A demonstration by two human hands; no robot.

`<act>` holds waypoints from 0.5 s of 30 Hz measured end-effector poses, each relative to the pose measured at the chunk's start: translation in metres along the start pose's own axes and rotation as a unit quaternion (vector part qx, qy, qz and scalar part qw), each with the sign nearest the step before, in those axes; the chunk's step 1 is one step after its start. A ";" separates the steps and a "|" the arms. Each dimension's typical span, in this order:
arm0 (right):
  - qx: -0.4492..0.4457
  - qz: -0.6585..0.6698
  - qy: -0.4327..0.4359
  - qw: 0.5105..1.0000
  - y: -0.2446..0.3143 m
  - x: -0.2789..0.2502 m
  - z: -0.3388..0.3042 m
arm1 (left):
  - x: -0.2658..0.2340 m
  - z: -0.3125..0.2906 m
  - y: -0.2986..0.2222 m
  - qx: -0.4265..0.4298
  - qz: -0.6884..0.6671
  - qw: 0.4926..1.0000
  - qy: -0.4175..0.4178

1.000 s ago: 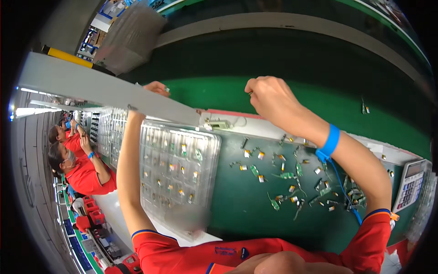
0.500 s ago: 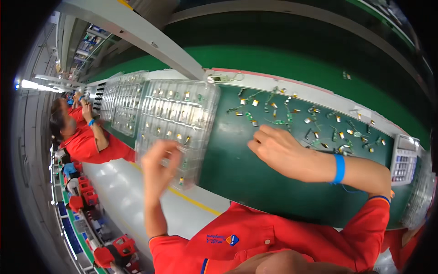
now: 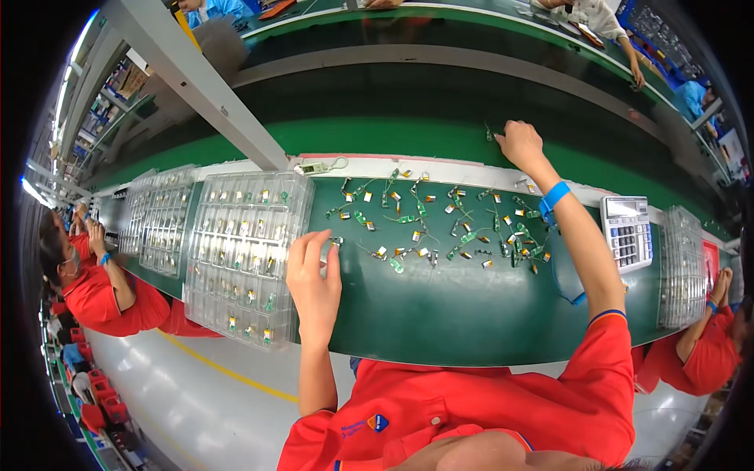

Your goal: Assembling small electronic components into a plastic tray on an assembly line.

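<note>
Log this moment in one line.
left hand: by tray | right hand: at small board over green strip | table: scattered boards, calculator

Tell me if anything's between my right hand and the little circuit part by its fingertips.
Nothing visible: the little circuit part shows close beside your right hand, though whether they touch is unclear.
</note>
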State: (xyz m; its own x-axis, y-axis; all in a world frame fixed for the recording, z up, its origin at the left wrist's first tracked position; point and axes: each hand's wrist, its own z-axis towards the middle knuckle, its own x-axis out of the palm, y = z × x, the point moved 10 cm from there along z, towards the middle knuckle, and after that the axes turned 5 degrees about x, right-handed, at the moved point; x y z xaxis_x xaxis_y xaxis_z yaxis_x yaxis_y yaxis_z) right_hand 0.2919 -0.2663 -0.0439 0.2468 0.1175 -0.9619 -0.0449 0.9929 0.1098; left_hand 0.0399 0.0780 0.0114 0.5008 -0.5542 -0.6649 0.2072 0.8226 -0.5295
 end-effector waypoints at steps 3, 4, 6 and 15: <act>-0.008 0.042 -0.032 0.999 -0.001 0.013 0.005 | 0.003 -0.001 -0.013 -0.002 -0.080 0.997 0.010; -0.020 0.066 -0.043 0.997 -0.002 0.014 0.008 | 0.004 0.001 -0.017 -0.003 -0.082 0.997 0.007; -0.037 0.069 -0.050 0.996 0.005 0.011 0.008 | 0.015 -0.001 -0.019 -0.031 -0.141 0.988 0.046; -0.097 0.393 0.078 0.911 0.104 -0.072 -0.068 | 0.051 0.031 -0.036 -0.048 -0.311 0.946 0.077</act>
State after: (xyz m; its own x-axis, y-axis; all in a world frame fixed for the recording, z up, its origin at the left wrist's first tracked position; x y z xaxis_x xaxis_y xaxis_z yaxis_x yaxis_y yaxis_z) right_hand 0.2041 -0.1726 0.0199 -0.0757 0.7725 -0.6305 -0.3213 0.5797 0.7488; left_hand 0.0842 0.0241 0.0132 0.1770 -0.9456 -0.2731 0.3410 0.3192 -0.8842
